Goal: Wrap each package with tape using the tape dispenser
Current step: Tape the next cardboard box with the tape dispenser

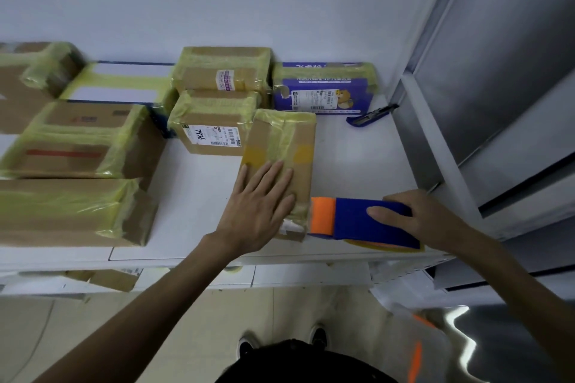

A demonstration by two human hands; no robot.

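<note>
Package (280,140) is pinned under flat-fingered left hand (261,199), tape dispenser (357,224) is gripped by right hand (435,218); tape should be drawn taut.

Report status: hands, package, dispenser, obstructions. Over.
Left hand flat on package. Right hand holds tape dispenser at package's near right edge. Utility knife lies apart, far right; nothing between.

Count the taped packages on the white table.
8: a brown cardboard box under the left hand, two labelled brown boxes behind it, a purple printed box far right, a flat white package, three brown boxes at left. The blurred far-left one may hide another.
</note>
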